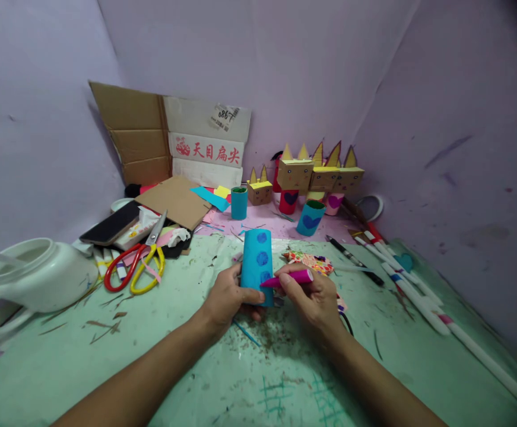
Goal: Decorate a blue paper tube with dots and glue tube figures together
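My left hand is wrapped round the lower part of an upright blue paper tube with darker blue dots down its side. In my right hand is a pink marker, its tip touching the tube near the lowest dot. Both hands hover just above a green cutting mat. A folded patterned paper lies just behind my right hand.
Red and yellow scissors lie left of the tube, beside a white pot and a phone. Several white markers lie at the right. Cardboard box-head figures, small cups and flattened cardboard stand at the back.
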Demonstrator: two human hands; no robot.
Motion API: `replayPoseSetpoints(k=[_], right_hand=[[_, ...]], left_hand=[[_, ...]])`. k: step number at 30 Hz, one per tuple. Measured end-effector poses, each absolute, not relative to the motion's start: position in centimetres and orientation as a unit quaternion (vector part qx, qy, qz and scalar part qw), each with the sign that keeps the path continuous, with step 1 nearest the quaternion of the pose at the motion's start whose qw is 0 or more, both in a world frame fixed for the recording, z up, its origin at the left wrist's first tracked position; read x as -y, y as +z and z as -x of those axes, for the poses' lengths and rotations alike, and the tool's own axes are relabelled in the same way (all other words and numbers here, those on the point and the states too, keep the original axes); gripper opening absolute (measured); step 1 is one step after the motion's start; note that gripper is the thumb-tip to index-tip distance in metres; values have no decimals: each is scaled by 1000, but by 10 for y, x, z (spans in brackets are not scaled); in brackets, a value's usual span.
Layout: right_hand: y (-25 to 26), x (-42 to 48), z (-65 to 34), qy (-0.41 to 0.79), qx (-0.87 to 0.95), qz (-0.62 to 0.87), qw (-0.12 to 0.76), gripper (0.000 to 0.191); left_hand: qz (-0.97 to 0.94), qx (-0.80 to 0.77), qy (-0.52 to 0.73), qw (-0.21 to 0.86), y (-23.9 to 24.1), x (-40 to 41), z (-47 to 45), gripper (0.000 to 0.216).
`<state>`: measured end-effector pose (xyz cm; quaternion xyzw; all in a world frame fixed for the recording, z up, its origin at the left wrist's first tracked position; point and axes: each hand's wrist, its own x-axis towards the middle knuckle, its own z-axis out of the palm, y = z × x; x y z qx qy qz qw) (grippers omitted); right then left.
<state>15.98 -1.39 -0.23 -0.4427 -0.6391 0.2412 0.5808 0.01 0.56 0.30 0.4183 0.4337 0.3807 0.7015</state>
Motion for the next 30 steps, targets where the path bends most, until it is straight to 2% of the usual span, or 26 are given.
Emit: replayPoseSetpoints(k=[30], right_hand=[[-6,14,-161,244,638,447,578,16]], left_hand=[[-416,-442,378,699,3,-5,-1,55]])
